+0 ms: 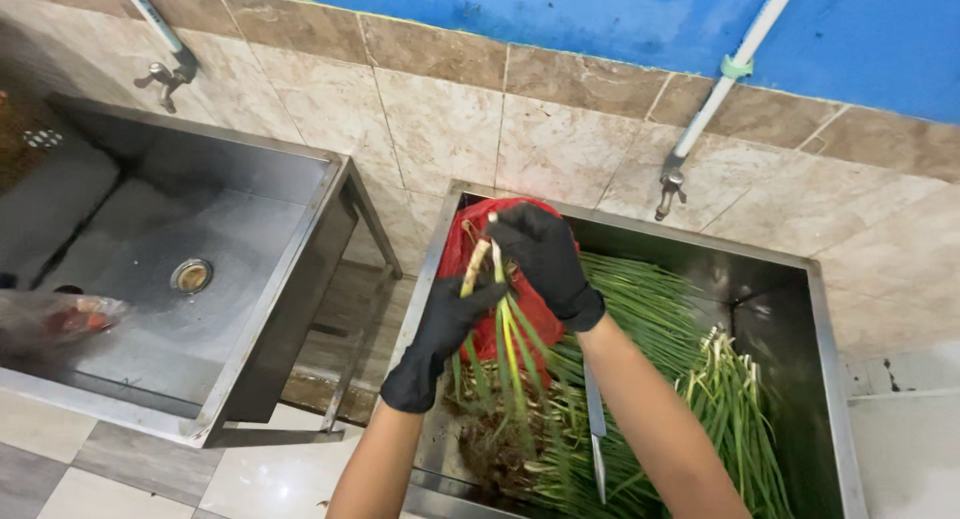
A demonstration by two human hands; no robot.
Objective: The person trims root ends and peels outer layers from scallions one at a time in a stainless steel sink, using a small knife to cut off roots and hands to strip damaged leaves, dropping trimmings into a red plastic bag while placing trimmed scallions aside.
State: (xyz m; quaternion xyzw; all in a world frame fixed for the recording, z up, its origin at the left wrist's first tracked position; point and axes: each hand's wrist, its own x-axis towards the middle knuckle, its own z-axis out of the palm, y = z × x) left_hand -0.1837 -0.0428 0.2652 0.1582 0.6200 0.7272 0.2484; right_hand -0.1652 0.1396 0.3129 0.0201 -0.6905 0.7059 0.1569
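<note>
Where the head camera looks down over the right-hand steel sink, both hands are seen raised above it, each covered by a black glove. A green onion stalk is gripped near its pale root end by the left hand, whose fingers are closed around it, while the green leaves hang down toward the basin. The top of the same stalk is pinched by the right hand, clenched just above the left one. Directly behind the hands, a red plastic bag is draped against the left wall of this sink. The basin is filled with more green onions, laid in bundles with white roots showing toward the right, and a clump of roots and soil is gathered at the lower left. A knife is laid among the greens, just beside the right forearm, its blade pointing toward the camera. A tap on a white pipe is fixed to the tiled wall above. To the left, a second steel sink is seen, with a drain in its floor and a clear bag at its near edge.
</note>
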